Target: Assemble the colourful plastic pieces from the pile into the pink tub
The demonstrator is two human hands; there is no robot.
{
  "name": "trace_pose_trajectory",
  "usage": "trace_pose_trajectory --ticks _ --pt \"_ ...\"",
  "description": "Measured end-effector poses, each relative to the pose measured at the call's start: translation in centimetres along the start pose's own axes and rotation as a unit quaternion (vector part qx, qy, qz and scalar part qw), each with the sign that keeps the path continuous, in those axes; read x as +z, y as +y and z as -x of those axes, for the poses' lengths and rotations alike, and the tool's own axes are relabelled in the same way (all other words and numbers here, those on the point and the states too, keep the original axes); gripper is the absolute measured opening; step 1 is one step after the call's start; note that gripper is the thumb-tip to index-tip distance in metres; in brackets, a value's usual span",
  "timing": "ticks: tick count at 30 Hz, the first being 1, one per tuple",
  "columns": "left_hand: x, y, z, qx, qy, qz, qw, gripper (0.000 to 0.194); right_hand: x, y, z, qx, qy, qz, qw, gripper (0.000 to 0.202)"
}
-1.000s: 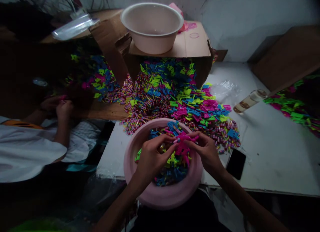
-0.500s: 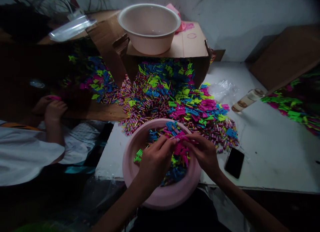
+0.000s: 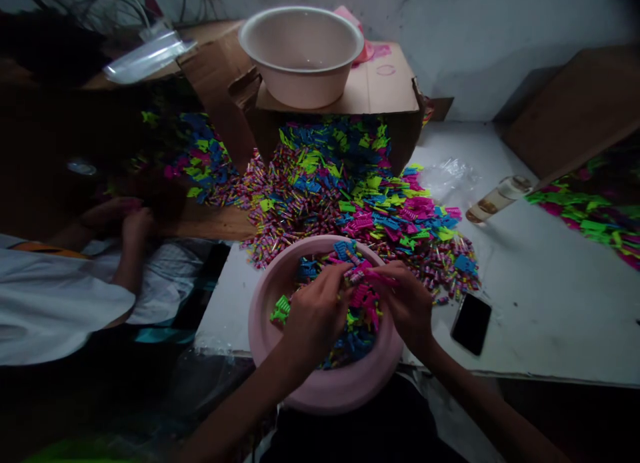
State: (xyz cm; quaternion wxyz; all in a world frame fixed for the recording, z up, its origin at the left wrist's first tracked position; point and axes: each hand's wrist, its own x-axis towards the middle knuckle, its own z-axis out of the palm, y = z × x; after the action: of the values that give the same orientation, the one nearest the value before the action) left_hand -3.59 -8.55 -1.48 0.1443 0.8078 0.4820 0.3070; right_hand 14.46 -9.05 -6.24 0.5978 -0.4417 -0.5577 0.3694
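Over a pink basin (image 3: 325, 391) at the table's front edge, my two hands meet fingertip to fingertip. My right hand (image 3: 406, 303) pinches a pink plastic piece (image 3: 383, 276). My left hand (image 3: 317, 310) is closed at the fingertips on a small striped piece (image 3: 356, 274), which lies against the pink one. Inside the basin are blue, green and pink plastic pieces (image 3: 365, 303). Behind it spreads a heap of small striped tubes (image 3: 280, 210) mixed with colourful plastic pieces (image 3: 380, 206).
A pale bowl (image 3: 303, 83) stands on a cardboard box (image 3: 385, 90). To the right are a phone (image 3: 471, 324), a bottle (image 3: 499, 200), clear plastic wrap (image 3: 453, 176) and another box (image 3: 575, 110). At the left, another person's hands (image 3: 127, 216) hold something pink.
My fingertips have shifted slightly, and the striped piece shows more clearly between my hands. The other person's hands have moved slightly right and down. The view has shifted a little.
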Motion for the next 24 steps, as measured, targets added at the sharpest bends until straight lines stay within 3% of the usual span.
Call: trace_pose_trajectory --ticks 3,9,15,17,22,24 --pt "0.0 0.7 0.5 -0.004 -0.001 -0.017 1.000 0.009 -0.3 0.3 0.0 -0.040 -0.025 -0.010 0.999 0.023" --pt "-1.8 0.6 0.4 0.035 -0.083 0.056 0.994 0.008 -1.1 0.3 -0.3 -0.034 -0.079 -0.066 0.994 0.013" --pt "-3.1 0.3 -0.8 0.056 -0.142 0.072 0.986 0.006 -1.2 -0.5 -0.4 -0.053 -0.106 -0.043 0.992 0.014" --pt "-2.6 0.8 -0.7 0.053 -0.119 0.045 0.990 0.006 -0.9 -0.6 -0.3 -0.061 -0.088 -0.020 0.994 0.013" --pt "-0.5 2.8 0.7 0.033 0.027 -0.054 0.998 0.011 -0.1 -0.4 0.1 -0.093 0.018 0.028 0.995 0.012" --pt "-0.4 3.0 1.0 0.023 0.032 -0.045 0.998 0.011 -0.3 -0.3 0.1 -0.098 0.007 0.026 0.995 0.012"
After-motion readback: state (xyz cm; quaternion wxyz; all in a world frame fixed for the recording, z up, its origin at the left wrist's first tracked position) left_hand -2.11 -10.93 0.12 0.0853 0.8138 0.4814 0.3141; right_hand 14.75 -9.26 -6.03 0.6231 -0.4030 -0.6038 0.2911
